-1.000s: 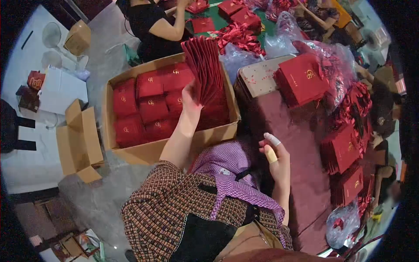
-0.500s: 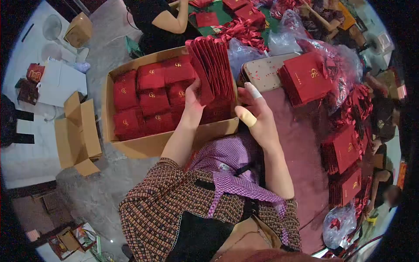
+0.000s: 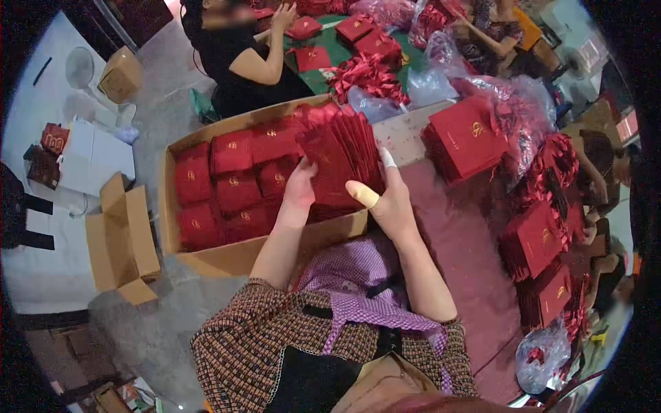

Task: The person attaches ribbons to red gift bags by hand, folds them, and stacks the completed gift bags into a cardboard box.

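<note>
Hands work as a pair here: the left hand point(image 3: 300, 187) and the right hand point(image 3: 387, 199) clasp a fanned stack of red folded bags point(image 3: 339, 155) from either side, fingers closed on its edges, so the loose pieces are squeezed together and cannot slide apart. The stack hangs tilted over the near right corner of a large cardboard box point(image 3: 237, 255) on the floor, just above the one patch not yet filled; the other bundles of red bags point(image 3: 234, 186) lie flat in tidy rows, gold emblems up, packed edge to edge so that they brace each other. Two fingers of the right hand wear tape or covers, probably against the sharp card edges. On the maroon table point(image 3: 475, 275) to the right, more red stacks point(image 3: 465, 138) wait within arm's reach. Across the box a person in black point(image 3: 241, 58) handles similar red pieces on a green surface.
</note>
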The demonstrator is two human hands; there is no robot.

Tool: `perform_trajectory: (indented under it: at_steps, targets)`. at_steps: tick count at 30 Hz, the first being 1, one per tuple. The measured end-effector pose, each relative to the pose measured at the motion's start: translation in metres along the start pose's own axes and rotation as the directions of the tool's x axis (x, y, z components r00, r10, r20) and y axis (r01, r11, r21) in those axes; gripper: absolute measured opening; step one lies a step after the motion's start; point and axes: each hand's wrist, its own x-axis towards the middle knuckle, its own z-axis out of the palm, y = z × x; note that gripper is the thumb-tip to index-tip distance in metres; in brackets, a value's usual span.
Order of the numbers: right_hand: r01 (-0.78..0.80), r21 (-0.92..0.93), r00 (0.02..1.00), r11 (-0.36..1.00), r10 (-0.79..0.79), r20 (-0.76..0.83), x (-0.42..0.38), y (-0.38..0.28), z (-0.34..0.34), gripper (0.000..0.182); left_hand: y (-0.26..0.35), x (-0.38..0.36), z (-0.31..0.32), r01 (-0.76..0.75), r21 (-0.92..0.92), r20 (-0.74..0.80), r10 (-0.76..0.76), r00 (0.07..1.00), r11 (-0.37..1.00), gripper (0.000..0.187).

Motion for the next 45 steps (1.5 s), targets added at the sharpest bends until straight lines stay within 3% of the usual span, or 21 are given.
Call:
perform_trajectory:
  at_steps: [2,3,4,5,8,9,11,15,19,24,32,36,38,41,45]
  targets:
    - [-0.064,0.078,0.998,0.995,0.062,0.028,-0.001,-0.005,-0.001,0.083,0.000,0.003,-0.011,0.000,0.109,0.085,-0.009,0.996,0.994,0.046]
    - [-0.091,0.155,0.995,0.984,0.083,0.056,-0.001,-0.002,-0.001,0.080,0.008,-0.008,0.008,0.039,0.158,-0.029,-0.035,0.999,0.987,0.050]
    - [-0.058,0.081,0.998,0.995,0.058,-0.004,-0.003,0.010,0.002,0.067,0.011,-0.010,0.010,0.031,0.158,-0.020,-0.028,0.999,0.987,0.050]
    - [-0.048,0.080,0.999,0.996,0.048,-0.005,-0.004,0.020,0.004,0.067,0.015,-0.012,0.009,0.064,0.199,0.000,-0.065,0.998,0.978,0.048]
    - [-0.274,0.126,0.961,0.954,0.277,-0.015,-0.002,0.033,0.008,0.047,0.025,-0.024,0.028,0.120,0.262,-0.020,-0.119,0.993,0.957,0.047]
    - [-0.267,0.125,0.962,0.956,0.271,-0.015,-0.003,0.032,0.010,0.047,0.026,-0.027,0.027,0.154,0.261,-0.035,-0.150,0.988,0.953,0.045]
    - [-0.341,0.348,0.936,0.873,0.352,0.033,-0.004,0.027,0.013,0.049,0.026,-0.029,0.025,0.195,0.221,-0.045,-0.190,0.981,0.956,0.042]
    - [-0.382,0.450,0.920,0.807,0.379,0.100,-0.005,0.022,0.016,0.045,0.031,-0.031,0.027,0.227,0.228,-0.092,-0.211,0.973,0.947,0.041]
    - [-0.359,0.388,0.931,0.849,0.353,0.089,-0.006,0.026,0.015,0.042,0.036,-0.035,0.034,0.218,0.278,-0.070,-0.206,0.976,0.936,0.040]
    - [-0.375,0.454,0.921,0.809,0.380,0.083,-0.010,0.015,0.014,0.035,0.045,-0.039,0.043,0.226,0.340,-0.057,-0.220,0.974,0.913,0.041]
    - [-0.404,0.588,0.892,0.701,0.445,0.082,-0.017,0.017,0.012,0.037,0.053,-0.041,0.060,0.294,0.509,-0.218,-0.209,0.953,0.809,0.039]
    - [-0.423,0.639,0.878,0.642,0.464,0.116,-0.018,0.013,0.007,0.032,0.051,-0.041,0.050,0.268,0.426,-0.226,-0.185,0.956,0.864,0.038]
    - [-0.446,0.671,0.862,0.592,0.486,0.145,-0.019,0.010,0.006,0.031,0.052,-0.045,0.055,0.264,0.233,-0.220,-0.214,0.952,0.936,0.034]
    - [-0.476,0.680,0.848,0.558,0.495,0.189,-0.021,0.017,0.009,0.038,0.052,-0.043,0.057,0.293,0.247,-0.314,-0.210,0.926,0.924,0.030]
    - [-0.503,0.688,0.829,0.523,0.517,0.212,-0.025,0.014,0.011,0.037,0.050,-0.040,0.044,0.293,0.312,-0.298,-0.200,0.933,0.904,0.030]
